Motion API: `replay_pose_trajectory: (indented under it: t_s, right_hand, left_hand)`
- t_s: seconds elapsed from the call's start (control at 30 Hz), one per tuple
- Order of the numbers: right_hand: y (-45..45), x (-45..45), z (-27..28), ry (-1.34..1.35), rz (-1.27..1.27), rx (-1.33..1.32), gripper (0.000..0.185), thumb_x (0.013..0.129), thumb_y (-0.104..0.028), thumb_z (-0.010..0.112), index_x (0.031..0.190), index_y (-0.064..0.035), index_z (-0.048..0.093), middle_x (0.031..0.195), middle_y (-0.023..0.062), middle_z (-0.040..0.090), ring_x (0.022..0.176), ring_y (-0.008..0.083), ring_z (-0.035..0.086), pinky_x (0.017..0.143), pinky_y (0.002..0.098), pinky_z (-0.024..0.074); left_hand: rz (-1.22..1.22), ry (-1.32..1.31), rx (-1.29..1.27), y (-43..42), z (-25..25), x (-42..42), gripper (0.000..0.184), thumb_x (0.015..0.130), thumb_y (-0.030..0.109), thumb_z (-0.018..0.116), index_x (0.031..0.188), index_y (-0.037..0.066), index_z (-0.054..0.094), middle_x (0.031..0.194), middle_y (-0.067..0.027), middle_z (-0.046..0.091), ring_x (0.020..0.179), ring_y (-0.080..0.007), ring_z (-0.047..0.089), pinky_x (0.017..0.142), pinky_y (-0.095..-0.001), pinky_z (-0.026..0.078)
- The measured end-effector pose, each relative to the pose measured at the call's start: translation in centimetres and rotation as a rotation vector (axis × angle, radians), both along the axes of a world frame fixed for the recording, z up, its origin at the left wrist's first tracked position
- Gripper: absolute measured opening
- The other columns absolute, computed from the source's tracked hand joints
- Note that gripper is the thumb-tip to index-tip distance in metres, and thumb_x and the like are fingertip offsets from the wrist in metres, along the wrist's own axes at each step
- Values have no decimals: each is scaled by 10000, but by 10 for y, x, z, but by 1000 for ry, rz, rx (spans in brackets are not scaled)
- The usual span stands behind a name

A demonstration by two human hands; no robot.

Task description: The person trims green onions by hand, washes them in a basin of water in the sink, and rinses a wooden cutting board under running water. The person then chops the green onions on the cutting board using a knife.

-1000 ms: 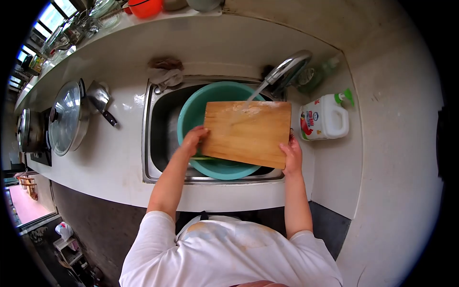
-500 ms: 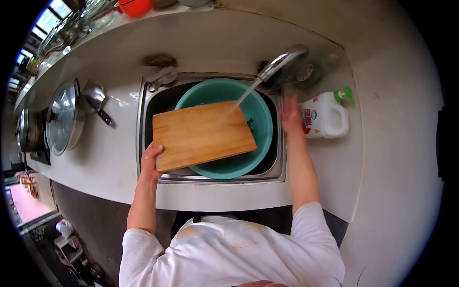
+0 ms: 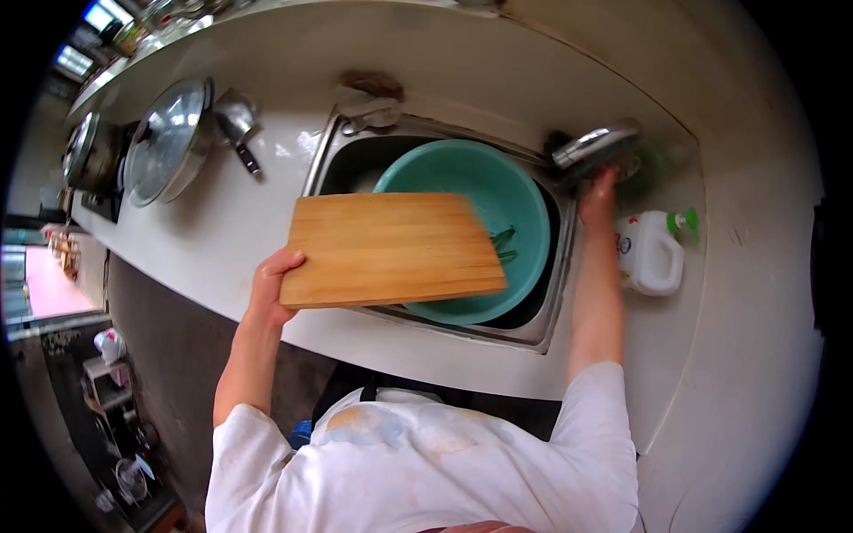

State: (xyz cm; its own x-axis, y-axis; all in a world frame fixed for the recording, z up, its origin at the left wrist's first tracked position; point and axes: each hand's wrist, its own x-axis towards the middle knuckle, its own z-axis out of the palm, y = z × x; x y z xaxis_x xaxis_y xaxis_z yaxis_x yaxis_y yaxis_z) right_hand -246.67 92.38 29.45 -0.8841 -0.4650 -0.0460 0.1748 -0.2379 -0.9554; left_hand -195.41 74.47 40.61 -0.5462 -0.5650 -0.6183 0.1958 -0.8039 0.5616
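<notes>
My left hand point(image 3: 274, 284) grips a wooden cutting board point(image 3: 391, 253) by its left edge. The board is tilted over the front left of a green plastic basin point(image 3: 524, 275), which sits in a steel sink point(image 3: 555, 306). Some green leaves point(image 3: 504, 244) lie in the basin beside the board's right edge; the board hides the rest of the basin's front. My right hand point(image 3: 599, 200) is up at the faucet point(image 3: 593, 147), its fingertips against or just by the spout. Its grip is hard to make out. No water stream shows from the spout.
Right of the sink stands a white jug with a green pump point(image 3: 653, 253). To the left are a lidded pan point(image 3: 169, 142), a spatula with a black handle point(image 3: 236, 129) and a pot point(image 3: 91, 151). A brown scrubber point(image 3: 371, 84) lies behind the sink.
My right hand has moved up from beside the sink to the faucet. The water stream onto the board has stopped. My left hand has shifted the board toward the basin's front left, and the view has turned.
</notes>
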Motion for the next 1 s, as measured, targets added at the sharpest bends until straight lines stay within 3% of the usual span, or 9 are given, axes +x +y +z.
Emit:
replay_pose_trajectory:
  t_s: [0.13, 0.23, 0.4, 0.53, 0.6, 0.63, 0.7, 0.8, 1.0]
  right_hand:
    - [14, 66, 17, -56, -9, 277, 706, 875, -562, 374, 1404, -130, 194, 1470, 76, 117, 1336, 224, 159, 1062, 465, 99]
    - [26, 127, 27, -230, 264, 218, 679, 890, -521, 383, 1408, -136, 173, 1481, 64, 54, 1348, 224, 127, 1056, 486, 108]
    - [61, 157, 94, -128, 495, 101, 568, 911, -449, 389, 1347, -90, 323, 1388, 98, 333, 1260, 288, 336, 1015, 436, 265]
    - [96, 158, 79, -102, 342, -55, 525, 919, -433, 383, 1305, -78, 387, 1323, 102, 421, 1192, 274, 424, 980, 413, 320]
    - [84, 195, 35, 778, 311, 1054, 523, 932, -430, 351, 1295, -56, 394, 1324, 110, 417, 1194, 244, 423, 978, 390, 322]
    - [65, 226, 46, 326, 264, 733, 531, 934, -437, 343, 1286, -45, 403, 1315, 114, 426, 1194, 234, 423, 977, 369, 323]
    - [49, 306, 60, -202, 257, 337, 551, 935, -451, 333, 1272, -23, 415, 1296, 115, 445, 1189, 218, 425, 967, 334, 332]
    - [16, 369, 68, -460, 401, 150, 541, 936, -435, 348, 1251, -3, 429, 1264, 103, 470, 1162, 195, 445, 947, 316, 353]
    - [-18, 449, 51, -464, 484, 123, 396, 946, -296, 384, 1190, 3, 472, 1140, 82, 550, 1038, 166, 522, 883, 290, 402]
  left_hand:
    - [43, -53, 147, 10, -7, 9, 361, 752, 96, 574, 1081, -30, 496, 1022, -163, 570, 916, -283, 585, 838, -393, 477]
    - [72, -28, 168, 16, -7, 8, 355, 753, 107, 583, 1073, -23, 502, 1005, -159, 576, 899, -277, 592, 825, -399, 484]
    - [-1, 68, 144, 3, 3, 14, 344, 767, 118, 582, 1062, -39, 497, 1012, -161, 575, 890, -270, 597, 802, -401, 492]
    - [-27, 117, 185, -23, -6, 41, 342, 788, 120, 561, 1080, -39, 480, 1011, -164, 573, 889, -276, 596, 807, -398, 488]
    - [-85, 182, 194, -46, -13, 49, 342, 796, 124, 552, 1088, -37, 475, 1017, -165, 569, 898, -277, 592, 814, -399, 485]
    - [-61, 185, 169, -45, -21, 65, 342, 801, 130, 548, 1090, -38, 476, 1031, -167, 564, 919, -278, 584, 823, -398, 479]
    - [-112, 135, 154, -52, -25, 100, 368, 798, 132, 540, 1112, -47, 467, 1083, -177, 542, 983, -277, 558, 852, -397, 463]
    - [-143, 168, 112, -65, -24, 140, 403, 783, 118, 542, 1137, -54, 454, 1098, -179, 537, 991, -281, 555, 865, -396, 457]
    - [-164, 164, 141, -90, -37, 215, 486, 758, 96, 547, 1200, -57, 413, 1139, -187, 520, 1016, -297, 543, 890, -399, 445]
